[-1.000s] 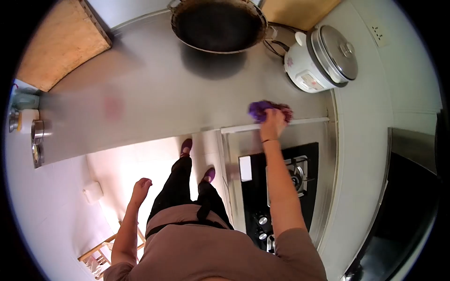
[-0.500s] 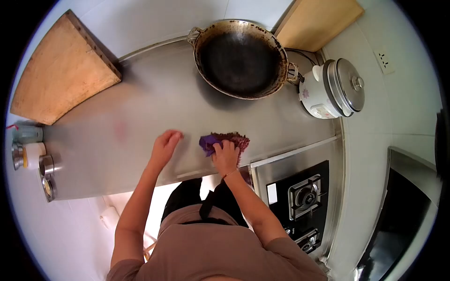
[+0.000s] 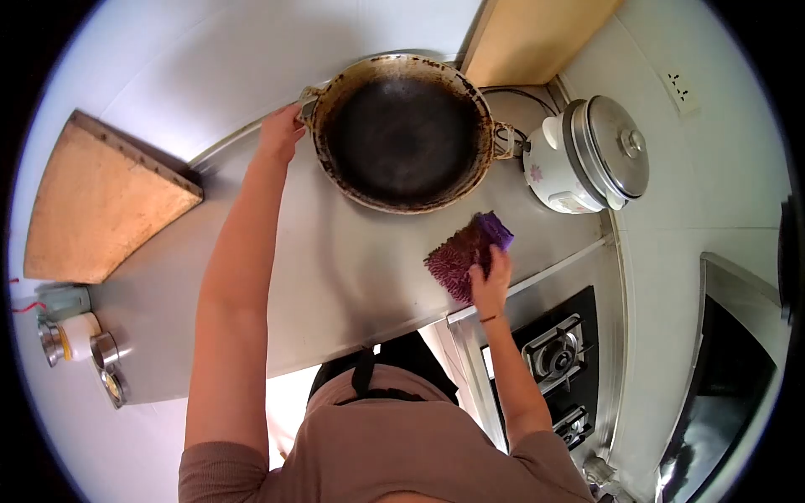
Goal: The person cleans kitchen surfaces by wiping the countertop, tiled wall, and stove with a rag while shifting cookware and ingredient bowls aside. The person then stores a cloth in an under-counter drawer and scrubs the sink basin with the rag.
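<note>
My left hand (image 3: 283,134) is at the left handle (image 3: 309,107) of a large, worn, dark-bottomed wok (image 3: 401,138), fingers closed around it as far as I can see. The wok stands on the metal counter near the back wall, and its inside is bare. My right hand (image 3: 493,281) grips a shaggy maroon cleaning cloth (image 3: 457,261) with a purple part (image 3: 495,230) at its far end. This cloth is over the counter in front of the wok's right side, close to the stove edge.
A white rice cooker (image 3: 563,172) with a steel lid stands right of the wok. Wooden boards lean at the left (image 3: 109,205) and at the back (image 3: 537,38). Jars (image 3: 80,335) line the left end. A gas stove (image 3: 558,356) is set in at the right.
My left hand has moved from above the counter out to the wok's left handle. My right hand has carried the cloth rightward, and the cloth is more spread out. The camera view has turned slightly.
</note>
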Tool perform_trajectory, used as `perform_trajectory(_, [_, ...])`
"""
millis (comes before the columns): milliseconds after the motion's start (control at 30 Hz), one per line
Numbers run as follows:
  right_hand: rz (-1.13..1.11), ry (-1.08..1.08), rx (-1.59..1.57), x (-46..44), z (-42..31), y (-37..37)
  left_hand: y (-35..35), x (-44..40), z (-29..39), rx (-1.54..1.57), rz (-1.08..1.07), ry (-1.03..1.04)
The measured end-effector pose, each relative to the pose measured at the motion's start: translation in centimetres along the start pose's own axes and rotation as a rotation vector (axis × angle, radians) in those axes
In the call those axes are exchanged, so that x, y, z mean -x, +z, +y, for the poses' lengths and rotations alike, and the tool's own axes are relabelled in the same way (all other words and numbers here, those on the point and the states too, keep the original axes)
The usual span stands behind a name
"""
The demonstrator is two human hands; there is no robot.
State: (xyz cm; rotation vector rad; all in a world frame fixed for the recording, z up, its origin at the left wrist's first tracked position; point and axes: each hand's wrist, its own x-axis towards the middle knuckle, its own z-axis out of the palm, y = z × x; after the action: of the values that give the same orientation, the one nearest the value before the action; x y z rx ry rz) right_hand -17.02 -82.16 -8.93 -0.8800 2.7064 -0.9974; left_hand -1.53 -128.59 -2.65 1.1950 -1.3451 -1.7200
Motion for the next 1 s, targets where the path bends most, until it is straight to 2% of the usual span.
perform_trajectory(33, [-0.099, -0.119, 0.034, 0.7, -0.4, 0.4, 0.0, -0.4, 0.3, -0.087, -0.015, 0.030])
perform_trajectory(67, [-0.094, -0.104, 0.024, 1.3, -0.9, 0.7, 0.1, -0.8, 0.6, -0.174, -0.028, 0.061])
perform_trajectory(133, [-0.231, -0.115, 0.328, 1.5, -1.7, 1.4, -0.4, -2.9, 0.9, 0.083, -0.033, -0.260])
perform_trajectory(167, [-0.283, -0.086, 0.364, 1.3, -1.7, 1.7, -0.3, -4.0, 0.7, 0.141, -0.027, -0.321])
perform_trajectory(267, [-0.315, -0.099, 0.428, 0.7, -1.7, 2.1, 0.1, -4.8, 1.9, -0.029, -0.121, -0.418])
perform_trajectory(300, [-0.312, -0.087, 0.415, 0.4, -1.6, 2.2, 1.4, -3.6, 3.4, -0.045, -0.075, -0.536])
perform_trajectory(400, [-0.385, -0.132, 0.463, 0.1, -0.9, 1.9, 1.4, -3.0, 3.6, -0.161, -0.070, -0.580])
perform_trajectory(433, [-0.394, -0.130, 0.479, 0.1, -0.9, 2.0, 2.8, -0.9, 4.4, -0.149, 0.009, -0.492])
perform_trajectory(533, [-0.406, -0.120, 0.501, 0.0, -0.9, 2.1, 3.0, 2.0, 4.6, -0.073, -0.028, -0.368])
perform_trajectory(733, [-0.346, -0.174, 0.513, 0.3, -1.0, 2.1, 3.0, 9.2, 5.8, 0.092, -0.082, -0.299])
perform_trajectory(833, [-0.333, -0.167, 0.539, 0.4, -0.9, 2.2, 2.6, 12.9, 8.8, 0.104, 0.013, -0.267])
perform_trajectory(1000, [-0.250, -0.116, 0.455, 0.3, -1.0, 2.4, -7.5, 20.4, 13.3, 0.118, 0.173, -0.234])
